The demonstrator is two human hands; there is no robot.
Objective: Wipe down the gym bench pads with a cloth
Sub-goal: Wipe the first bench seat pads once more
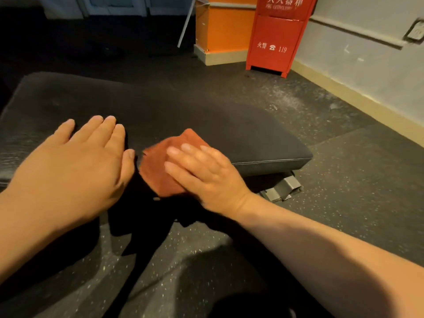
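A black padded gym bench pad (183, 111) stretches across the middle of the view, its rounded end pointing right. A rust-orange cloth (160, 164) lies folded on the pad's near edge. My right hand (204, 175) presses flat on the cloth with straight fingers, covering its right half. My left hand (78, 164) rests palm down on the pad just left of the cloth, fingers straight and together, thumb close to the cloth's edge.
A metal bench foot (282, 189) shows under the pad's right end. Speckled black rubber floor (344, 180) surrounds the bench. A red fire extinguisher box (277, 35) and an orange column (222, 26) stand at the back, beside a grey wall (367, 53).
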